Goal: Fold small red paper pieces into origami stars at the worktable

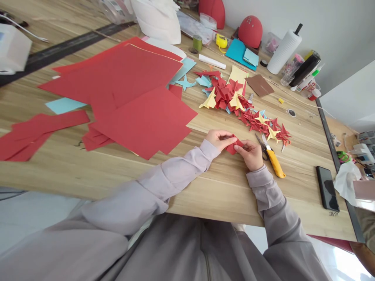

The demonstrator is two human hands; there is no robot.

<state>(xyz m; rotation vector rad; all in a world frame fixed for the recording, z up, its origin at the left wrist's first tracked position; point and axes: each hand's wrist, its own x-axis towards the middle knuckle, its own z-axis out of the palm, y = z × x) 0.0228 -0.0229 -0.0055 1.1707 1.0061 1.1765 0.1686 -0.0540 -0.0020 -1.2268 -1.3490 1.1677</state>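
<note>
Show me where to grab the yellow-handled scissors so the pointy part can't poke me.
Grip the yellow handle near its end, coming from the near edge of the wooden table, just past the right hand. The handle lies flat and slants toward you, while the metal blades point away toward the paper stars, so your fingers stay behind the points.

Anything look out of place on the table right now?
The loose red paper strips at the far left look untidy: they lie askew, close to the near edge of the table, apart from the larger red sheets. The folded red paper shows no visible damage.
</note>
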